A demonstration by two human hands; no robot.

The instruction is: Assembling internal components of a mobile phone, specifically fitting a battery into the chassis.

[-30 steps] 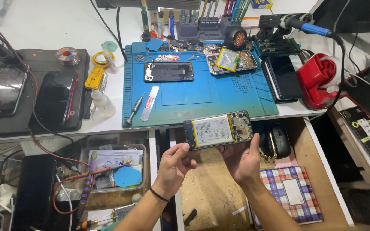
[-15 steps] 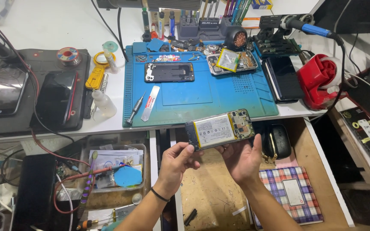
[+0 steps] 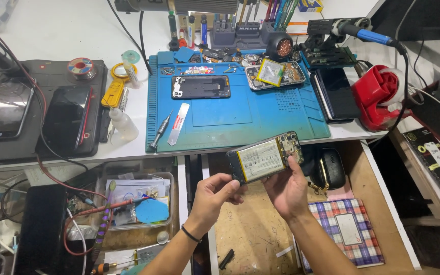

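Hands meet below the front edge of the white table (image 3: 52, 30), above an open wooden drawer (image 3: 367, 188), and both carry one thing: an opened black smartphone with its back cover off (image 3: 266, 158), its pale yellowish battery and a patch of circuit board facing up. The left hand (image 3: 215, 196) has its grip closed on the phone's lower left end, fingers curled around that corner. The right hand (image 3: 287, 191) supports the phone from beneath with its grip closed on it too, the thumb pressed against the long lower edge near the circuit-board end. The phone is tilted, its right end higher, and sits clear of the table, just in front of the blue silicone work mat (image 3: 240, 109). On that mat lie a second black phone frame with its back off (image 3: 200, 87), a slim grey screwdriver (image 3: 160, 131) and a flat white pry strip with a red end (image 3: 178, 124), side by side near the mat's left front. A metal parts tray holding a yellowish battery (image 3: 276, 74) stands at the mat's far edge. To the mat's right are a dark phone lying screen up (image 3: 337, 94) and a red tape dispenser (image 3: 380, 97). A plaid-covered notebook (image 3: 345, 231) lies in the drawer beside the right forearm.
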